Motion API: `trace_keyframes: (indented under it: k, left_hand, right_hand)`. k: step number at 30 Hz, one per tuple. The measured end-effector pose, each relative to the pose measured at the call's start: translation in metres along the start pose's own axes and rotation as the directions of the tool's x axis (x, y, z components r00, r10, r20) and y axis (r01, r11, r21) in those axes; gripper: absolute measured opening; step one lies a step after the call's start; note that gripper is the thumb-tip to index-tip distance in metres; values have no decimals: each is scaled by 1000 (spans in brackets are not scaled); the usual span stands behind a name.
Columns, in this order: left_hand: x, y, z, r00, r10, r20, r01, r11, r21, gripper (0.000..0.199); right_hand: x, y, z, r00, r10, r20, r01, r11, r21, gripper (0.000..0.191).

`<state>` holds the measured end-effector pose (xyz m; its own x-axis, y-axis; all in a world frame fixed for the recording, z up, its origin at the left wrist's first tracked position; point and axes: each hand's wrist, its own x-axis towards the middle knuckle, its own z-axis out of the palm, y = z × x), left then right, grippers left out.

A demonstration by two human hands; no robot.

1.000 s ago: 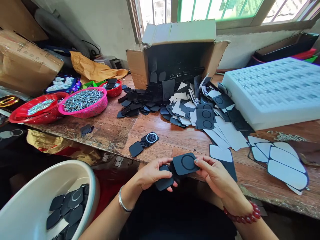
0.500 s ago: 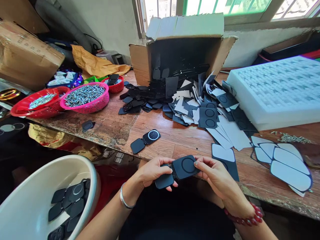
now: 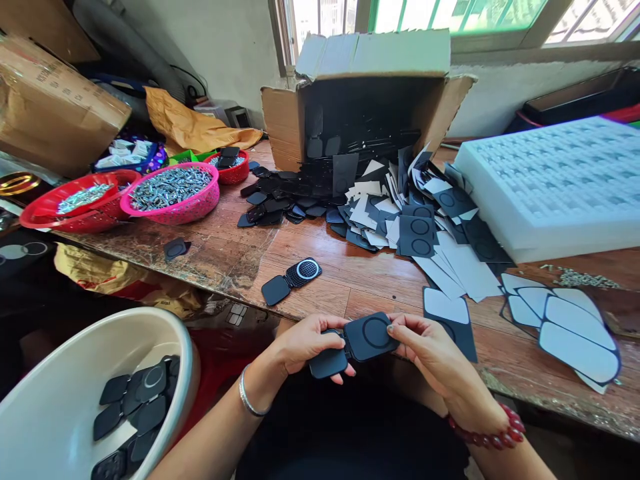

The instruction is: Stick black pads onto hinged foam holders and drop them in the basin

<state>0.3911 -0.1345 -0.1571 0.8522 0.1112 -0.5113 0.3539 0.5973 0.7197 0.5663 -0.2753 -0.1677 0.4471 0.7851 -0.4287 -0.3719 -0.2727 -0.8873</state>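
My left hand [image 3: 315, 343] grips a black folding charging pad [image 3: 327, 362] by its smaller panel, thumb on top and fingers beneath. The pad is opened flat at its hinge, and its larger panel bears a dark ring. At that panel's right edge, my right hand [image 3: 425, 340] pinches with the thumb on the ringed face; its other fingers are partly hidden behind. A second unfolded charging pad [image 3: 277, 291], with a white ring and a textured face, lies on the table just beyond my hands. To the right rests a black sheet with a white panel [image 3: 447, 305].
An open cardboard box [image 3: 283, 127] spills black parts and ringed sheets [image 3: 417, 230] onto the table. A white foam tray [image 3: 555, 193] and peeled backing sheets [image 3: 575, 333] are right. Baskets of screws [image 3: 175, 210] stand left. Below, a cream tub [image 3: 185, 360] holds more pads.
Both hands keep nearly the same hold on the charging pad. The view has shifted very slightly; otherwise the scene looks the same.
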Motion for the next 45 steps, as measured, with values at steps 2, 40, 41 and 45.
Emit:
trace_keyframes:
  k: [2,40,41,45]
  left_hand:
    - [0,0,0,1000,1,2,-1,1000,4,40]
    - [0,-1,-3,1000,-16,-27,15,1000,-26,32]
    - [0,-1,-3,1000,-17,-26,16,1000,-27,33]
    - [0,-2,-4,1000,-4,-22,4,999,-33,33]
  right_hand:
    - [0,0,0,1000,-1,0,1,1000,-10,41]
    - [-1,-7,7,1000,20,-15,-20,1000,4,40]
    - [-1,-7,7,1000,22,-22,-22,1000,7,40]
    - [-1,-8,8,999,32,-32,-31,999,24,40]
